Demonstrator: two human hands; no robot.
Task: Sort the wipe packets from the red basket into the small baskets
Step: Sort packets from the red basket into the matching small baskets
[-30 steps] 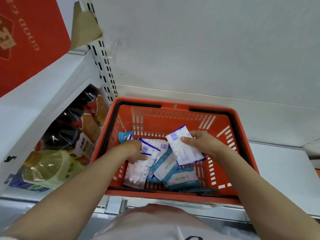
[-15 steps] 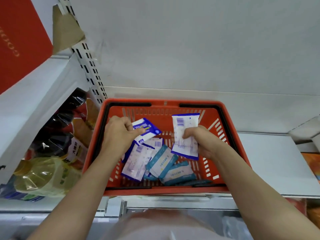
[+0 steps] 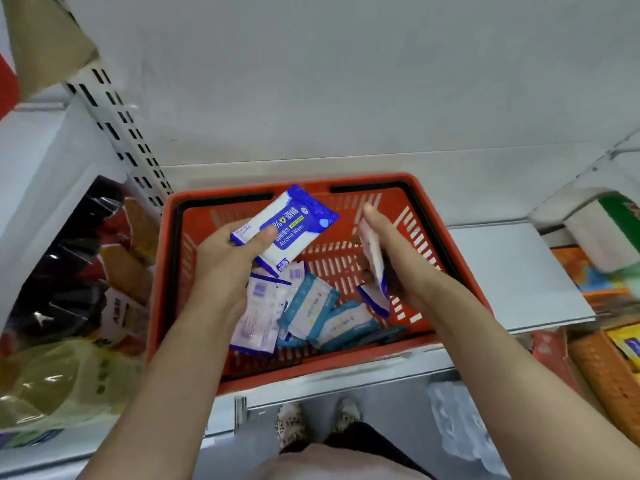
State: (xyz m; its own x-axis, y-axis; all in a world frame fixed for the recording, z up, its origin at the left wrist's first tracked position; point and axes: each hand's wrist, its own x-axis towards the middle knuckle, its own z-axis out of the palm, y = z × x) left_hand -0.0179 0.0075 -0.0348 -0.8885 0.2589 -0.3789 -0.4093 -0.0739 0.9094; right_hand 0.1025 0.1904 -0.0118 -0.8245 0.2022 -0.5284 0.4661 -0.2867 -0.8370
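Left hand (image 3: pixel 221 261) pinching blue alcohol wipes packet (image 3: pixel 287 226) above red basket (image 3: pixel 166 271), right hand (image 3: pixel 391 258) fingers curled round white packet (image 3: pixel 374 265)

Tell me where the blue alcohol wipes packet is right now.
In the head view, the alcohol wipes packet is held up in the left hand, above the red basket, left of the right hand.

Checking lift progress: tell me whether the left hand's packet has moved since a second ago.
Yes. The blue alcohol wipes packet rose from the pile to the red basket far rim.
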